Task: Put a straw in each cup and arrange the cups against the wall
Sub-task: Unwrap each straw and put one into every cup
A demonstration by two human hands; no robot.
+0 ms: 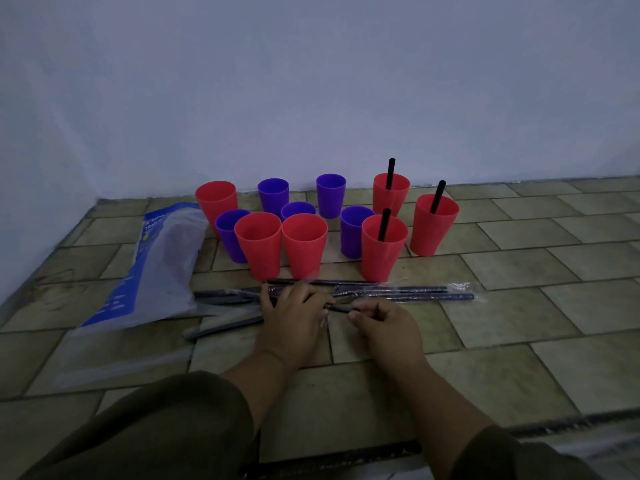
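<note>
Hands both pinched on one wrapped straw (pixel 341 309) just in front of the red cups: left hand (pixel 294 315) gripping the sleeve, right hand (pixel 384 323) nipping the end. I'd peel slowly, then drop it in the empty red cup (pixel 304 249) nearest.

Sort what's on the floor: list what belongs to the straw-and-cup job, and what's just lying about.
Belongs to the job:
- red cups
- purple cups
- straws already in cups
- wrapped straws
- straw held between left hand and right hand

Lying about:
- plastic bag
</note>
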